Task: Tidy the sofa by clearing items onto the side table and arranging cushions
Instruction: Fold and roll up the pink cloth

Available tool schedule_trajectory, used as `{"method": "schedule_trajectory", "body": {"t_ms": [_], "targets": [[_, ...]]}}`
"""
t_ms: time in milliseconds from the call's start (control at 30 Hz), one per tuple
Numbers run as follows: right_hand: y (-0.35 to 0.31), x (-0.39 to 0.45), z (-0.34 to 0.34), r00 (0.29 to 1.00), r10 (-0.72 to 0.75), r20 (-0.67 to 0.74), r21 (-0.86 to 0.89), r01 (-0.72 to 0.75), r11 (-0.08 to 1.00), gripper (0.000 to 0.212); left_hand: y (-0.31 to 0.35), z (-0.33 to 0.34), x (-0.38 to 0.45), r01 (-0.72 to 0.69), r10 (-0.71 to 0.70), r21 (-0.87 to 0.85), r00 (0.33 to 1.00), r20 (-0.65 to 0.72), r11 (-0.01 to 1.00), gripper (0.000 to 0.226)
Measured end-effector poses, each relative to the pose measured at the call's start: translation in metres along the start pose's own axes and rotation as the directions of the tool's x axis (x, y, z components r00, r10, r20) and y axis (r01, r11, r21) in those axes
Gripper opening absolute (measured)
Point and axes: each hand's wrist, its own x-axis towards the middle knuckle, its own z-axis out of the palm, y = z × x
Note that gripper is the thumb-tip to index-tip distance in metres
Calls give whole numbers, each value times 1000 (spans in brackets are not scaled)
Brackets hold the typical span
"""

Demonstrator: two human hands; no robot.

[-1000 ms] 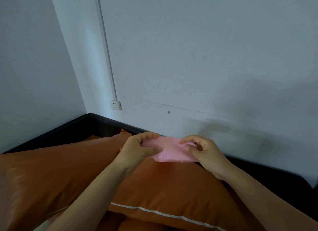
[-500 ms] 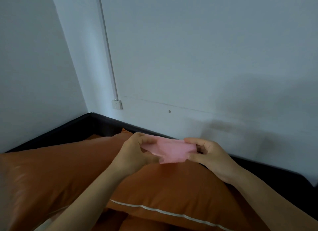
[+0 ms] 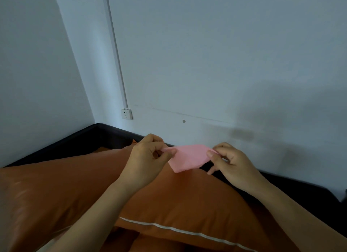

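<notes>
A small pink cloth [image 3: 188, 158] is stretched between my two hands, just above an orange cushion [image 3: 187, 201] with white piping. My left hand [image 3: 148, 161] pinches its left end between thumb and fingers. My right hand [image 3: 231, 163] pinches the right end, its lower fingers loosely spread. A second orange cushion [image 3: 52, 191] lies to the left, partly under my left forearm. Both cushions lean against the sofa's dark back [image 3: 105, 133].
The sofa sits in a corner of pale walls. A white wall socket [image 3: 126, 114] with a cable duct [image 3: 114, 45] above it is on the back wall, just above the sofa's dark rim. The dark rim runs on to the right [image 3: 300, 188].
My hands have lifted the pink cloth slightly and drawn apart, pulling it longer and flatter. My left hand's grip shifted from covering the cloth to pinching its end.
</notes>
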Motion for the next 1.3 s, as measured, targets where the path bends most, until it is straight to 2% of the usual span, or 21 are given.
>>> {"method": "schedule_trajectory", "body": {"t_ms": [67, 167, 233, 367, 433, 467, 567, 700, 767, 867, 1033, 1200, 1300], "targets": [[-3, -1, -3, 1000, -17, -2, 19, 17, 1000, 45, -2, 0, 1, 24, -25, 30, 999, 33, 999, 21], [1, 0, -6, 997, -63, -35, -56, 61, 997, 50, -1, -1, 1, 31, -32, 9, 995, 90, 999, 25], [2, 1, -6, 994, -91, -59, -58, 88, 994, 39, 2, 0, 0, 48, -42, -65, 994, 101, 997, 25], [1, -1, -9, 992, -84, -97, 24, 87, 996, 13, 7, 3, -1, 30, -27, -126, 999, 24, 992, 7], [3, -2, -10, 989, -76, -127, 82, 87, 993, 17, 7, 5, -2, 29, -27, -167, 1000, 13, 986, 29], [4, -2, -10, 986, -81, -144, 96, 95, 991, 20, 6, 6, -1, 23, -22, -173, 1000, 9, 985, 33], [5, -3, -11, 977, -130, -168, 89, 146, 985, 27, 4, 9, 0, -10, 6, -190, 1000, -24, 982, 30], [1, -2, -12, 964, -183, -193, -17, 183, 983, 29, 4, 14, 3, -119, 103, -211, 991, -86, 970, 27], [0, 0, -12, 961, -209, -179, -70, 199, 977, 30, 1, 16, 6, -150, 135, -173, 986, -97, 973, 31], [3, 4, -12, 973, -193, -128, -132, 176, 975, 24, -8, 19, 12, -239, 238, -11, 970, -47, 971, 28], [5, 6, -13, 991, -127, -46, -140, 120, 983, 25, -11, 19, 13, -188, 186, 69, 982, 29, 980, 20], [3, 8, -12, 985, -98, -142, -89, 86, 992, 14, -11, 22, 13, -204, 199, 133, 979, 48, 970, 19], [0, 11, -10, 984, -110, -143, -54, 103, 993, 8, -9, 26, 13, -215, 212, 147, 977, 34, 965, 16]]}}
